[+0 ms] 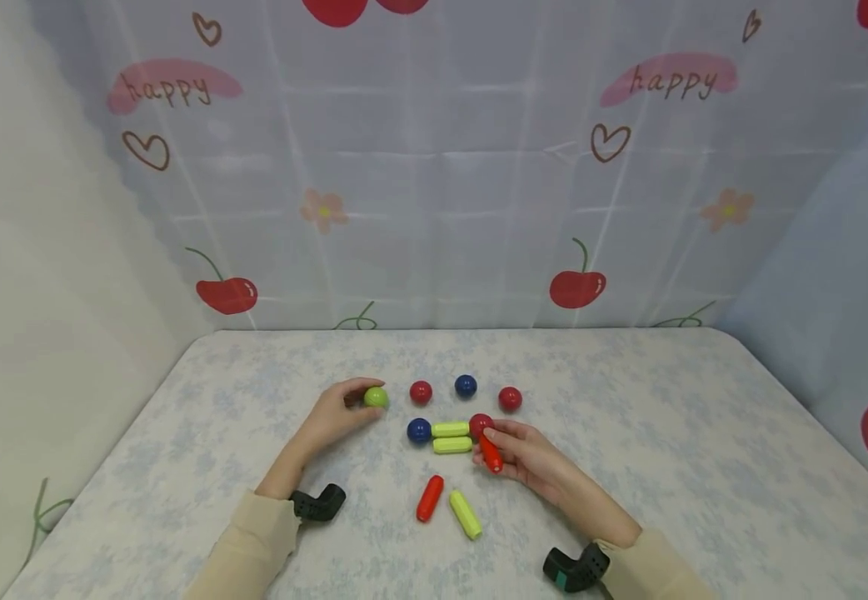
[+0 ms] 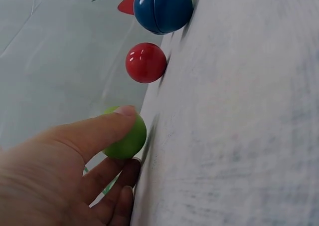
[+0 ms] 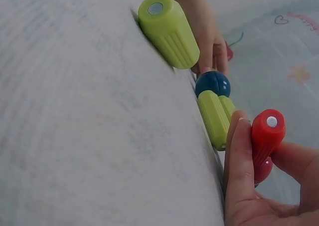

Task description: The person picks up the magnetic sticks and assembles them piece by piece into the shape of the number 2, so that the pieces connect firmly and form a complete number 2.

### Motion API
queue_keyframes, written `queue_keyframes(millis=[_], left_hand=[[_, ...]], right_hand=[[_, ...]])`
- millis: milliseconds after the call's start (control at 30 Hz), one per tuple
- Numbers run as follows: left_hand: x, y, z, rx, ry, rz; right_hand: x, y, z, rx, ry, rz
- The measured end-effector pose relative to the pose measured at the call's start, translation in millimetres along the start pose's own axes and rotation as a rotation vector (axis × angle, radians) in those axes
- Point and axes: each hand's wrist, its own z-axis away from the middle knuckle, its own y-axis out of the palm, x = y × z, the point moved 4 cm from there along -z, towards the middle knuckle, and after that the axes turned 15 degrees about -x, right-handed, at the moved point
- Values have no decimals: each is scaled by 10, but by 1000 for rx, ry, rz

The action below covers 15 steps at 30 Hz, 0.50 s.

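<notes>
My left hand (image 1: 336,412) pinches a glossy green ball (image 1: 376,397) between thumb and fingers, low over the table. In my right hand (image 1: 535,458) is a red magnetic rod (image 1: 491,454), held between thumb and fingers; the right wrist view shows a silver disc in its end. The rod's far end is right at a red ball (image 1: 481,425). That ball, a yellow-green rod (image 1: 451,429) and a dark blue ball (image 1: 419,431) stand in a row. A second yellow-green rod (image 1: 452,446) lies alongside, its right end by the right fingertips.
Behind the row sit a red ball (image 1: 421,392), a blue ball (image 1: 466,386) and another red ball (image 1: 510,399). Nearer the front lie a loose red rod (image 1: 430,498) and a yellow-green rod (image 1: 466,514). A printed curtain (image 1: 434,208) hangs behind the patterned table (image 1: 254,367).
</notes>
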Motion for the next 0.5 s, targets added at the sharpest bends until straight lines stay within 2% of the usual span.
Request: queue_keyframes(millis=[233, 367, 500], left_hand=[[-43, -46, 8, -33, -17, 73], [-95, -56, 29, -14, -29, 138], [-213, -58, 43, 13, -58, 201]], right_hand=[[-3, -3, 11, -2, -6, -5], [-15, -2, 30, -8, -2, -18], [10, 3, 29, -7, -10, -27]])
